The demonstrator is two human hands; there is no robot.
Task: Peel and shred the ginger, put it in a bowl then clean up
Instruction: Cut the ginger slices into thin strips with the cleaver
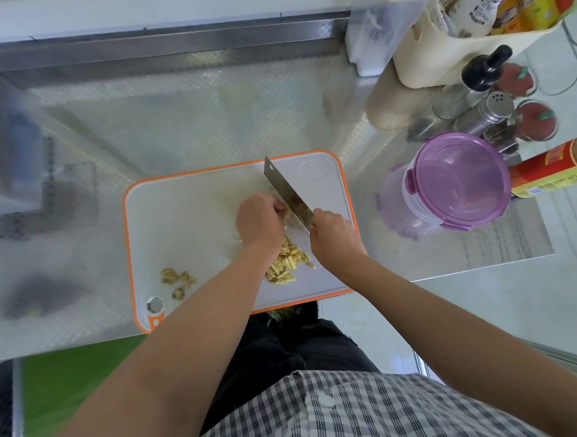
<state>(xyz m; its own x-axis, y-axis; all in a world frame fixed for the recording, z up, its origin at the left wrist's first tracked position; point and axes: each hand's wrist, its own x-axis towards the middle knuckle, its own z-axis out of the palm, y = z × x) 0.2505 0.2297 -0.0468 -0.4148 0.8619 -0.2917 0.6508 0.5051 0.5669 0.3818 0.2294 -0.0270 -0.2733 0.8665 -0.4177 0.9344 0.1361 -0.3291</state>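
Note:
A white cutting board (189, 215) with an orange rim lies on the steel counter. My right hand (334, 236) grips the handle of a cleaver (283, 190), whose blade rests edge-down on the board. My left hand (259, 219), fingers curled, holds a piece of ginger (286, 213) against the blade; the piece is mostly hidden. A pile of pale yellow ginger shreds (287, 260) lies on the board just in front of my hands. Brownish ginger peelings (177, 280) sit near the board's front left corner.
A clear container with a purple lid (455, 178) stands right of the board. Behind it are a shaker (490, 112), a dark-capped bottle (482, 71), jars, a red tin (550, 168) and a cream caddy (450, 47). The counter's front edge runs just below the board.

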